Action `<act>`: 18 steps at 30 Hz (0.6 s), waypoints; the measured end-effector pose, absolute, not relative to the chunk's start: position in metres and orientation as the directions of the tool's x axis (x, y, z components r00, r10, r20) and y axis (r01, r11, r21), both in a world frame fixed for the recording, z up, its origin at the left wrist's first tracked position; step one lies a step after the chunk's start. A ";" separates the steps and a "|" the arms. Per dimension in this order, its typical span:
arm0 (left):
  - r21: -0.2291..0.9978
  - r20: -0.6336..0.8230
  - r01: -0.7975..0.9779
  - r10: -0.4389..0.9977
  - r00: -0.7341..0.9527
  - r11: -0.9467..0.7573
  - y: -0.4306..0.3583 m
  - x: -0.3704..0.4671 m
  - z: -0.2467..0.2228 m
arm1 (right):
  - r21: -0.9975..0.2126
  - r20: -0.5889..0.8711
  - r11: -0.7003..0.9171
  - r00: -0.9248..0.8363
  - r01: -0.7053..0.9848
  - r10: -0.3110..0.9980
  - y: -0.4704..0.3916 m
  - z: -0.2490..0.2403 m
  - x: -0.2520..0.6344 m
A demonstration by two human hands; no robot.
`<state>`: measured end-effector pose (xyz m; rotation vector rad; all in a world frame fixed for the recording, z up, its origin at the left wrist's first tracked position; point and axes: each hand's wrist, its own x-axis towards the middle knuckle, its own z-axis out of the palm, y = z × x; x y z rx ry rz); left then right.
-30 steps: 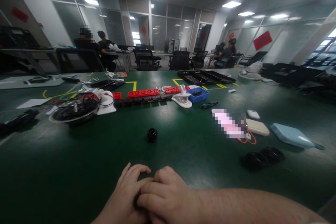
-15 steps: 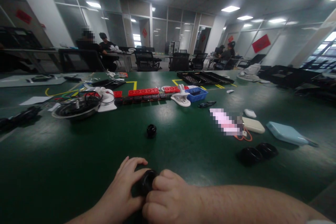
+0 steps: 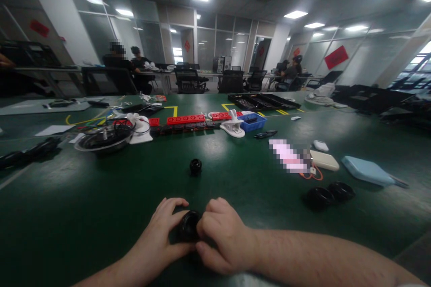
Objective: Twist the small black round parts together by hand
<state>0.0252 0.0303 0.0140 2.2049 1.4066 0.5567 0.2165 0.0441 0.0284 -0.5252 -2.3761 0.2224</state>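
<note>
At the near middle of the table, a glossy black ring-shaped part [image 3: 189, 226] sits between my hands, its hollow opening facing up. My left hand [image 3: 164, 228] curves around its left side, thumb below and fingers on the far side. My right hand [image 3: 224, 233] is closed at the ring's right rim with the fingers curled; what the fingertips pinch there is hidden. Farther off, a smaller black round part [image 3: 195, 167] stands alone. Two more black rings [image 3: 319, 198] lie side by side on the right.
Across the green table [image 3: 141, 175] run red blocks [image 3: 186, 119], a white clamp [image 3: 233, 126] and a blue bin [image 3: 252, 122]. A metal bowl of cables [image 3: 104, 140] is at left. A cream case [image 3: 324, 160] and light-blue case [image 3: 367, 170] lie right. People [image 3: 117, 63] sit behind.
My right hand has shifted up and slightly right, its thumb now lower and apart from the fingers. More of the ring's opening shows. My left hand keeps its hold.
</note>
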 end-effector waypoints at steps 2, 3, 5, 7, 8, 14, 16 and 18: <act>0.577 0.070 0.729 0.911 0.406 -0.369 0.030 0.025 0.015 | -0.350 0.577 0.882 -0.670 0.315 0.468 0.045 0.028 0.217; 0.572 0.067 0.732 0.911 0.406 -0.369 0.031 0.025 0.016 | -0.374 0.574 0.871 -0.658 0.318 0.487 0.046 0.028 0.217; 0.562 0.067 0.737 0.909 0.412 -0.376 0.031 0.024 0.016 | -0.414 0.561 0.849 -0.643 0.328 0.522 0.048 0.028 0.217; 0.555 0.074 0.737 0.904 0.420 -0.387 0.031 0.023 0.015 | -0.440 0.537 0.831 -0.642 0.340 0.547 0.049 0.028 0.216; 0.551 0.077 0.735 0.901 0.427 -0.396 0.031 0.023 0.014 | -0.447 0.521 0.825 -0.648 0.346 0.555 0.050 0.028 0.215; 0.546 0.150 0.735 0.910 0.387 -0.402 0.029 0.026 0.010 | -0.427 0.506 0.836 -0.675 0.345 0.537 0.052 0.028 0.213; 0.543 0.160 0.739 0.913 0.376 -0.399 0.028 0.028 0.009 | -0.432 0.504 0.833 -0.673 0.347 0.542 0.052 0.028 0.213; 0.535 0.165 0.744 0.913 0.373 -0.401 0.028 0.028 0.008 | -0.436 0.498 0.828 -0.672 0.352 0.548 0.051 0.028 0.213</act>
